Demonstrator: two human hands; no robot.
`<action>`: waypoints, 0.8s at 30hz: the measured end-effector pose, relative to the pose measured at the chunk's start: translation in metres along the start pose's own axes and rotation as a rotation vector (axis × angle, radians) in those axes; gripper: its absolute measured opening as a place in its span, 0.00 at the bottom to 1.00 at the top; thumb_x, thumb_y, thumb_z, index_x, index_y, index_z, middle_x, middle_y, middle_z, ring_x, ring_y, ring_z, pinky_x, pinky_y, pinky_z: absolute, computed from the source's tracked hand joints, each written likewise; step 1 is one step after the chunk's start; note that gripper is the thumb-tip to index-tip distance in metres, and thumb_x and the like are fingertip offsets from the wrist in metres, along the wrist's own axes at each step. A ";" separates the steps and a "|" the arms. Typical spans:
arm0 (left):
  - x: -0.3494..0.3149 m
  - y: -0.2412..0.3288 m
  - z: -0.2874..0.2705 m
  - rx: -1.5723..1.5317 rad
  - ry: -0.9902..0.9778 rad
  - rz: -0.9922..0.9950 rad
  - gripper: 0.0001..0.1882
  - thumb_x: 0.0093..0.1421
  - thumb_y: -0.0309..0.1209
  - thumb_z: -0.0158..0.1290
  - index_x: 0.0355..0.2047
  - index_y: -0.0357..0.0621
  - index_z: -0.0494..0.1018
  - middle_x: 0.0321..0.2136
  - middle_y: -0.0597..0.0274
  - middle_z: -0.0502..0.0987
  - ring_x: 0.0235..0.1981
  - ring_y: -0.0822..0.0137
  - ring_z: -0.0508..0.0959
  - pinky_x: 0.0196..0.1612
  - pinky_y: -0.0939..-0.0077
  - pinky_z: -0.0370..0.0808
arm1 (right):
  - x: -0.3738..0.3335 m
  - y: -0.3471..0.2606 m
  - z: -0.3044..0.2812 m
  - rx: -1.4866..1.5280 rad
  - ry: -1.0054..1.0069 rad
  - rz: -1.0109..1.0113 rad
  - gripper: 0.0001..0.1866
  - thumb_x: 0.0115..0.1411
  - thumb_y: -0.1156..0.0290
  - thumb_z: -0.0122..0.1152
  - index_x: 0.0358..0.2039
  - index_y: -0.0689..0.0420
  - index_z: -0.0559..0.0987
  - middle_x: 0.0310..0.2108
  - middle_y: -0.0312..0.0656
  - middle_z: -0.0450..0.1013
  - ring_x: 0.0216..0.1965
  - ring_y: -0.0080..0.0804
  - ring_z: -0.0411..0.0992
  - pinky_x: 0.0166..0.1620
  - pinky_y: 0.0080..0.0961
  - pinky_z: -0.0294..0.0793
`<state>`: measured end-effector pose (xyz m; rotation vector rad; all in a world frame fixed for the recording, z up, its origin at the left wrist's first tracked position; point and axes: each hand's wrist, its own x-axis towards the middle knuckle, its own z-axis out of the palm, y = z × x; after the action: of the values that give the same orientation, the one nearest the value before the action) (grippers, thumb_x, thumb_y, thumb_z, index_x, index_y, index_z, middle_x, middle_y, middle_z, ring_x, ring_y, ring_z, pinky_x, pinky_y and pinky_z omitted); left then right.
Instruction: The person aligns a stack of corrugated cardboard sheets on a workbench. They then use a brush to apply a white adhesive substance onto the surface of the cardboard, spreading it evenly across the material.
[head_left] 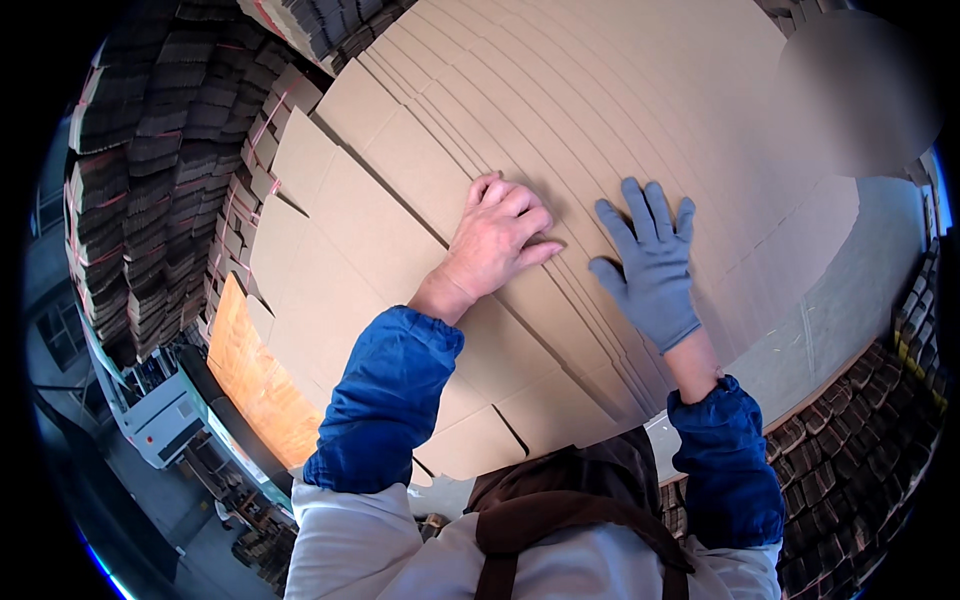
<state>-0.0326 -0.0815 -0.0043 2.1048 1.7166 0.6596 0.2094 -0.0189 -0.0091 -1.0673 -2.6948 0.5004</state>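
Fanned-out flat cardboard box blanks (620, 90) spread in front of me, their edges overlapping in a staggered row. My left hand (500, 230) is bare, and its fingers curl closed at the edges of the overlapping blanks. How many sheets it pinches is hidden under the fingers. To its right, my right hand (648, 265) wears a grey glove. That hand lies flat on the top blank with fingers spread. Nearer my left side, a slotted cardboard blank (340, 230) shows dark slots and fold lines. Blue sleeve covers (385, 390) cover both forearms.
Tall bundled cardboard stacks (150, 180) stand at the left, tied with pink string. A wooden board (250, 350) and a grey-green machine (165, 425) are at lower left. More stacked cardboard (850, 460) sits at lower right. The upper right is blurred.
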 end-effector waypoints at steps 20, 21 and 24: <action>-0.004 -0.009 0.003 0.025 0.004 0.025 0.17 0.46 0.40 0.71 0.28 0.51 0.74 0.32 0.68 0.71 0.42 0.60 0.71 0.62 0.50 0.63 | -0.003 0.000 -0.009 0.072 0.090 0.067 0.28 0.59 0.63 0.64 0.61 0.50 0.73 0.65 0.46 0.63 0.67 0.49 0.57 0.68 0.62 0.47; -0.003 -0.010 0.005 0.034 0.030 0.041 0.17 0.46 0.40 0.71 0.28 0.51 0.73 0.32 0.68 0.71 0.41 0.59 0.70 0.61 0.52 0.64 | -0.007 0.000 -0.011 0.076 0.095 0.073 0.26 0.58 0.64 0.64 0.59 0.51 0.74 0.64 0.46 0.63 0.66 0.49 0.58 0.67 0.61 0.49; -0.005 -0.008 0.005 0.040 0.007 0.018 0.16 0.46 0.41 0.70 0.28 0.52 0.75 0.32 0.70 0.71 0.42 0.62 0.70 0.62 0.55 0.62 | -0.017 -0.004 -0.015 0.101 0.123 0.060 0.21 0.57 0.68 0.65 0.53 0.52 0.76 0.61 0.45 0.66 0.64 0.48 0.60 0.66 0.59 0.52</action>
<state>-0.0373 -0.0851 -0.0133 2.1503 1.7306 0.6438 0.2236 -0.0296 0.0055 -1.1161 -2.5098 0.5549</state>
